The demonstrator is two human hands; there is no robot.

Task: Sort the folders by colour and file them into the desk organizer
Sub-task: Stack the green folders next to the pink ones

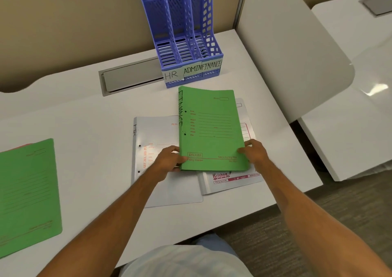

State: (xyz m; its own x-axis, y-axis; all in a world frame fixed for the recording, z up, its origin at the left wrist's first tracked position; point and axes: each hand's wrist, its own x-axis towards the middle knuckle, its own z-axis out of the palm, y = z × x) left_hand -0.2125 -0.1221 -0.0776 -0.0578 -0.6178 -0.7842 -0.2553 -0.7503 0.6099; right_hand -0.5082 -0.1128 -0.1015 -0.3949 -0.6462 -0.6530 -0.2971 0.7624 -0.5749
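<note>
Two green folders: one (pixel 212 128) held between both hands, one (pixel 27 194) far off beyond the left hand (pixel 169 160). Two white folders: one (pixel 157 141) under the left hand, one (pixel 233 179) under the right hand (pixel 252 151). One blue organizer (pixel 186 43) with three slots, beyond the hands, bearing three labels.

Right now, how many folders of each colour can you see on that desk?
Green folders: 2, the one held in both hands and the one at the left edge.
White folders: 2, one under the left hand and one under the held folder at the right.
Total: 4. A reddish edge peeks from under the left green folder, too hidden to count.
</note>
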